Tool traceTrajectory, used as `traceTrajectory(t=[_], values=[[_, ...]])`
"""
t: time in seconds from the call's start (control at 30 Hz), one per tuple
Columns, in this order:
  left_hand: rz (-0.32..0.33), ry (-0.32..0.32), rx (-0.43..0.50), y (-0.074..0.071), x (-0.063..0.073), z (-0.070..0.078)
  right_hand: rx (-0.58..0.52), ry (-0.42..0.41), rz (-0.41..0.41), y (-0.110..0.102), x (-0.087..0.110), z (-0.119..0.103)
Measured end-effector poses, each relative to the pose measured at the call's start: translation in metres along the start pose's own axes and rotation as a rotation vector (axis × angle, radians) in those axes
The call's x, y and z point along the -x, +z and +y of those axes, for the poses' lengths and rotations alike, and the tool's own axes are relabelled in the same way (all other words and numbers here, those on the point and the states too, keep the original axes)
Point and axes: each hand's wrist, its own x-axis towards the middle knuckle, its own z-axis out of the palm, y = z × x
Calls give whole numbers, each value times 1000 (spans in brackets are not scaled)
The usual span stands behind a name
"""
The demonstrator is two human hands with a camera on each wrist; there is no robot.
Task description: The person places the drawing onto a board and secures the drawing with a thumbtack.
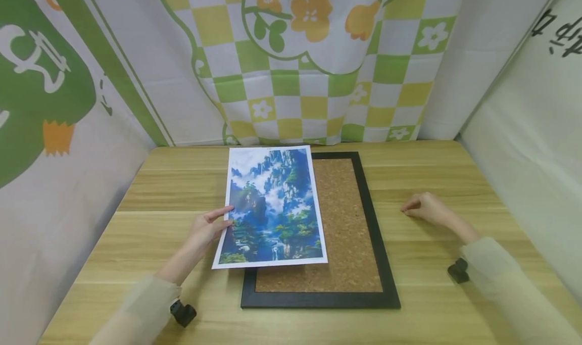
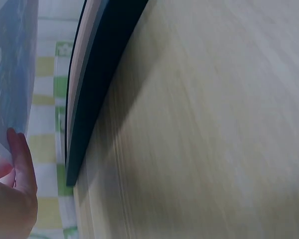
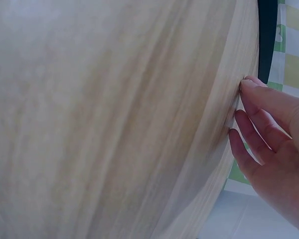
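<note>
A blue mountain landscape print — held by its left edge above a corkboard.
From where I stand, the left hand pinches the sheet between thumb and fingers, and the sheet hides much of the board's left side, jutting past its black frame. The right hand holds nothing visible — fingers loosely bent, tips at the wooden table, right of the frame. Behind hangs a checkered cloth.

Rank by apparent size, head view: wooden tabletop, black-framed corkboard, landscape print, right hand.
1. Wooden tabletop
2. Black-framed corkboard (partly covered; ranked by outline)
3. Landscape print
4. Right hand
</note>
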Motion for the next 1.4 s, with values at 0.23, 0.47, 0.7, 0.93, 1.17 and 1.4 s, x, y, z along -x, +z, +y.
traceTrajectory(t=[0.23, 0.47, 0.7, 0.93, 1.17, 1.4], values=[[-14, -24, -15, 40, 7, 14, 1, 4, -6, 1, -1, 2], [-22, -10, -45, 68, 4, 8, -13, 4, -12, 0, -1, 2], [-10, -1, -56, 85, 3, 0, -6, -1, -6, -1, 0, 0], [-18, -8, -75, 93, 3, -3, -30, 12, -12, -1, 0, 0], [-46, 2, -68, 95, 3, -7, -18, 16, -8, -1, 0, 0], [-79, 7, -108, 95, 0, -10, -19, 17, -9, -2, 1, -2]])
